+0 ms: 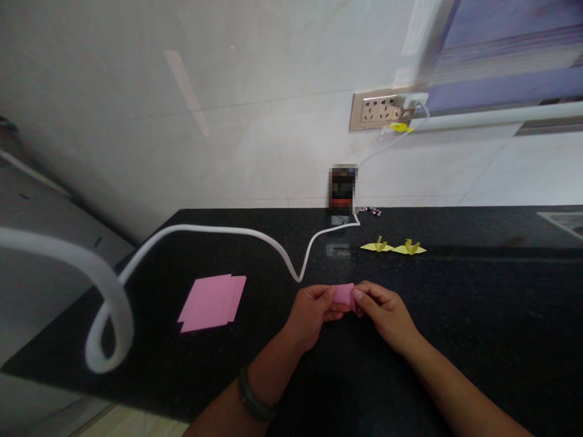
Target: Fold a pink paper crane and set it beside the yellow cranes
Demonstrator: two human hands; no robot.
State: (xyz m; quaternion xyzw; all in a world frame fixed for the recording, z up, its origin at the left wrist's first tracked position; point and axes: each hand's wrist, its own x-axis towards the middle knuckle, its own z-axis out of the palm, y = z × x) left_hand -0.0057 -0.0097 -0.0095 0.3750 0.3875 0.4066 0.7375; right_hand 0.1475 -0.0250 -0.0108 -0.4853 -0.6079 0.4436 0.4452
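A small folded piece of pink paper [345, 295] is held just above the black countertop [478, 340]. My left hand [312, 312] pinches its left side, fingers closed. On its right side my right hand [385, 312] pinches it too, thumb on top. A dark band sits on my left wrist. To the left lies a small stack of flat pink paper sheets [212, 301].
Two yellow folded paper cranes [394, 247] sit further back on the counter. A white cable [218, 233] snakes across the counter from a looped end at the left to a small dark device [341, 194] by the wall. A wall socket [380, 110] holds a plug.
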